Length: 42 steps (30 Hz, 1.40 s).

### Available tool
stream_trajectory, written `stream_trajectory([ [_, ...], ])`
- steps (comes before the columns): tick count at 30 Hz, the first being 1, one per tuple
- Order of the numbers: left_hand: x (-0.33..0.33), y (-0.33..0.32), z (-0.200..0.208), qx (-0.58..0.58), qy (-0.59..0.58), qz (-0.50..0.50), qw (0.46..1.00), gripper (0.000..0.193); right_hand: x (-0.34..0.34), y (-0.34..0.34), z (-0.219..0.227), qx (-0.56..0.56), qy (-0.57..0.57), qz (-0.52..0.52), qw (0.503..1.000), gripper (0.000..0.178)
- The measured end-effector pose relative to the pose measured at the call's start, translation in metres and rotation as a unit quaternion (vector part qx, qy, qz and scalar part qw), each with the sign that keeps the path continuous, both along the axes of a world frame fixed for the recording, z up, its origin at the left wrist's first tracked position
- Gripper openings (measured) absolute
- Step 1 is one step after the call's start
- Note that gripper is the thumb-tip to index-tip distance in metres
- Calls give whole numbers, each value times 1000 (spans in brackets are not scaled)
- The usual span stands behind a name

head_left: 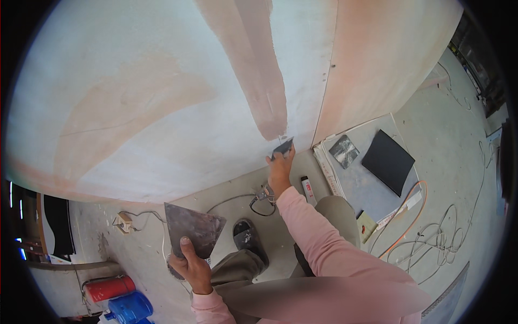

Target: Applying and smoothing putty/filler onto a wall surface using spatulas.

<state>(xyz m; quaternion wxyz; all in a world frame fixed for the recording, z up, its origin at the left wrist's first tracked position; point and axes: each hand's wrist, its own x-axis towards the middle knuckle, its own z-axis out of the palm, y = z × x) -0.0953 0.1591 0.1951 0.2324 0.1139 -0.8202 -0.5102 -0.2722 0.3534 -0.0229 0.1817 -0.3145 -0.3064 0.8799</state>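
Observation:
My left hand [193, 269] grips a dark, smeared flat plate [195, 227] by its lower corner, thumb on top and the other fingers underneath. My right hand [279, 174] is closed on a small dark putty spreader [283, 147]. The spreader is at the large pale curved panel [205, 143], just below the lower end of a long brownish filler strip [259, 81]. A little filler shows beside its upper edge. Further left on the panel is a broad, fainter curved patch [127, 108] of similar colour.
To the right, a low flat-topped box [372, 178] bears a black sheet [389, 162] and a small smeared plate [344, 152]. A marker-like tube [308, 189], a power tool [265, 193] and looped cables [442, 240] lie about the floor. A red cylinder [109, 289] and a blue water jug [130, 308] are lower left.

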Motion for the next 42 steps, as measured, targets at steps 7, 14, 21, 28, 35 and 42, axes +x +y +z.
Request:
stream_trajectory([
  [7, -10, 13, 8, 41, -16, -29, 999, 39, -24, -25, 3, 74, 14, -25, 997, 74],
  [14, -14, 16, 13, 28, 7, -36, 999, 39, 9, -28, -2, 125, 30, 42, 991, 73],
  [21, -2, 3, 7, 14, 16, 1, 1000, 42, -43, -50, 36, 255, -157, -25, 954, 73],
  [28, -2, 9, 8, 16, 13, 17, 1000, 41, 19, -49, -6, 347, 52, 99, 931, 70],
  [35, 3, 7, 11, 14, 14, 1, 1000, 43, 6, 1, 1, -92, -50, 13, 994, 68],
  [42, 11, -6, 6, 33, 12, 39, 999, 42, -2, -14, 32, -56, -28, 12, 998, 69],
])
